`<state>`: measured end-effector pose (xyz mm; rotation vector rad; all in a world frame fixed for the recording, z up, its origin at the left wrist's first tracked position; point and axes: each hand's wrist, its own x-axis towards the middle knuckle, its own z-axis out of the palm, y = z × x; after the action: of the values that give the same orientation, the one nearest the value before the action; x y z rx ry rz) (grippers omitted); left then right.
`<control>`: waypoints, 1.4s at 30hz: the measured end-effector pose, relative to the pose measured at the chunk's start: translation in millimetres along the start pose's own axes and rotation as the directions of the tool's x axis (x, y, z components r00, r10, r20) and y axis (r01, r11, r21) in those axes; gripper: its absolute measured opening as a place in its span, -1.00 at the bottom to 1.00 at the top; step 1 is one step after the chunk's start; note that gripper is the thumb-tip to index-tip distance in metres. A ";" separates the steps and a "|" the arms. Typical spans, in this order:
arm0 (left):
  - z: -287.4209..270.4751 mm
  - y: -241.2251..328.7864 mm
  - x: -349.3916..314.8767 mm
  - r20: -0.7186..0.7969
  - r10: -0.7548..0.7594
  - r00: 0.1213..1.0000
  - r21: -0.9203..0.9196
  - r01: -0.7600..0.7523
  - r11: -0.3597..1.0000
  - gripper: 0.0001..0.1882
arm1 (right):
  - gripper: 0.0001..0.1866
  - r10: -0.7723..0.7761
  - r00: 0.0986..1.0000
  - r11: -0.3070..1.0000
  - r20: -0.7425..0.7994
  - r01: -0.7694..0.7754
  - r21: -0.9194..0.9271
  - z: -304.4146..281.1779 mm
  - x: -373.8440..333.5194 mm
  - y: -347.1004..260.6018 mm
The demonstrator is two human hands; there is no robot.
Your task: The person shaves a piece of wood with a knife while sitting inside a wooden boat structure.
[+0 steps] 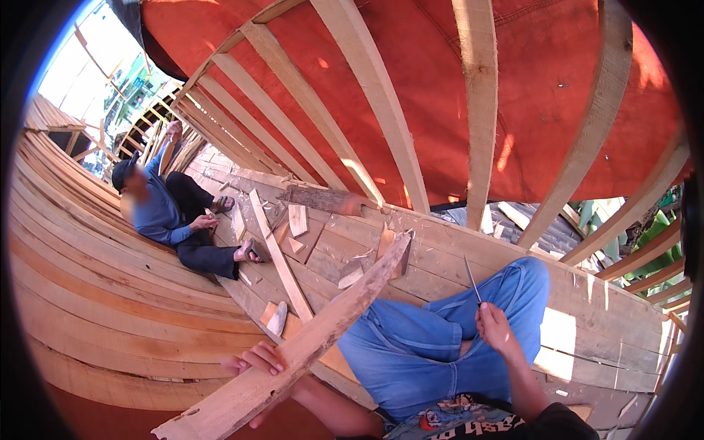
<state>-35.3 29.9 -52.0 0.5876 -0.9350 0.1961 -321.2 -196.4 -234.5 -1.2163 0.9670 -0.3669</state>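
A long, rough wooden board (330,320) with a darker edge slants up across my lap from the lower left. My left hand (258,361) grips its lower part, the fingers curled over the near face and the far edge. The board's upper end is apart from my right hand (496,327), which is closed around the dark handle of a slim knife (471,281). The thin blade points upward above my bent knee, touching nothing. Most of the handle is hidden in my fingers.
On the plank floor (587,330) lie a long batten (275,253), wood offcuts (297,219), a rough log (320,198) and shavings. Upright ribs (480,95) stand before a red tarp (543,66). A person (176,213) sits against the curved plank wall (110,271).
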 end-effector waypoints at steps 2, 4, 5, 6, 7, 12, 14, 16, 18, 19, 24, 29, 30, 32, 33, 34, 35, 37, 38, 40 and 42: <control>9.1 0.5 0.0 0.013 -0.002 1.000 -0.016 0.002 1.000 -0.04 | -0.56 -0.044 0.999 0.993 -0.032 0.041 -0.109 -4.6 -7.0 2.5; 16.4 1.0 0.8 0.038 -0.015 0.999 -0.027 0.016 1.000 -0.05 | -0.56 -0.179 0.983 0.931 -0.033 0.159 -0.328 -4.6 -2.0 2.6; 16.1 -0.8 0.7 0.043 0.000 0.999 -0.038 0.001 0.999 -0.03 | -0.55 -0.241 0.970 0.878 -0.026 0.207 -0.433 -2.9 2.0 3.7; 13.0 -4.0 1.0 0.047 0.016 0.999 -0.048 -0.014 0.999 -0.02 | -0.56 -0.281 0.959 0.855 -0.023 0.240 -0.459 1.2 7.7 3.6; 10.2 -6.5 1.0 0.053 0.030 0.998 -0.053 -0.027 0.998 0.00 | -0.57 -0.317 0.948 0.833 -0.016 0.271 -0.483 10.0 14.8 2.9; 9.6 -13.4 7.8 -0.034 0.114 0.993 0.029 -0.113 0.993 -0.10 | -0.56 -0.286 0.933 0.844 0.219 0.354 -0.403 77.5 26.7 -33.9; 4.2 -15.5 8.6 -0.089 0.140 0.986 0.061 -0.135 0.989 -0.15 | -0.56 -0.328 0.912 0.817 0.245 0.404 -0.411 101.5 34.5 -32.4; -4.0 -16.0 7.1 -0.164 0.170 0.972 0.106 -0.153 0.982 -0.18 | -0.56 -0.367 0.900 0.805 0.237 0.435 -0.405 114.7 47.9 -23.2; -10.1 -16.8 6.6 -0.163 0.170 0.972 0.126 -0.151 0.981 -0.21 | -0.55 -0.398 0.895 0.817 0.201 0.445 -0.367 125.5 60.8 -9.1; -15.5 -15.9 7.4 -0.158 0.171 0.972 0.142 -0.149 0.979 -0.22 | -0.55 -0.407 0.885 0.802 0.226 0.465 -0.375 129.9 60.6 -8.4; -30.1 -16.3 10.8 -0.265 0.207 0.942 0.246 -0.142 0.959 -0.24 | -0.58 -0.441 0.879 0.793 0.181 0.476 -0.381 139.0 75.6 -3.1; -35.2 -21.3 15.6 -0.249 0.187 0.950 0.221 -0.132 0.966 -0.24 | -0.56 -0.345 0.914 0.803 0.216 0.406 -0.436 139.2 102.1 -0.5; -36.8 -16.4 21.1 -0.205 0.181 0.962 0.219 -0.135 0.966 -0.24 | -0.56 -0.365 0.899 0.806 0.240 0.435 -0.401 146.5 101.8 -5.0; -39.9 -16.3 25.0 -0.175 0.167 0.970 0.202 -0.130 0.971 -0.23 | -0.54 -0.355 0.910 0.801 0.215 0.414 -0.432 141.8 123.0 -3.0; -41.8 -19.6 23.1 -0.190 0.159 0.969 0.187 -0.124 0.975 -0.22 | -0.53 -0.343 0.918 0.797 0.198 0.396 -0.457 136.5 131.6 2.2; -44.7 -20.4 23.5 -0.194 0.158 0.968 0.177 -0.124 0.976 -0.22 | -0.53 -0.313 0.926 0.810 0.210 0.376 -0.450 139.1 131.7 -0.7; -48.8 -19.4 23.0 -0.195 0.157 0.968 0.183 -0.122 0.976 -0.22 | -0.52 -0.284 0.933 0.824 0.222 0.356 -0.442 141.5 130.0 -2.8; -56.0 -15.5 20.4 -0.204 0.157 0.966 0.191 -0.118 0.974 -0.21 | -0.52 -0.264 0.933 0.828 0.243 0.349 -0.438 143.2 122.5 -6.2; -59.6 -13.9 18.5 -0.209 0.157 0.965 0.198 -0.116 0.973 -0.20 | -0.51 -0.273 0.928 0.820 0.252 0.362 -0.443 143.3 116.8 -6.7; -73.9 -6.7 16.7 -0.219 0.158 0.963 0.204 -0.113 0.972 -0.20 | -0.51 -0.297 0.928 0.803 0.225 0.371 -0.466 143.6 122.7 -0.8; -66.0 -11.6 17.4 -0.218 0.145 0.965 0.197 -0.102 0.975 -0.20 | -0.50 -0.330 0.934 0.793 0.135 0.352 -0.498 134.9 139.2 2.9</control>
<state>25.8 55.3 -72.4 0.6619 -0.7313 0.4588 -136.7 -209.8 -292.6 -1.9013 0.8292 -0.3752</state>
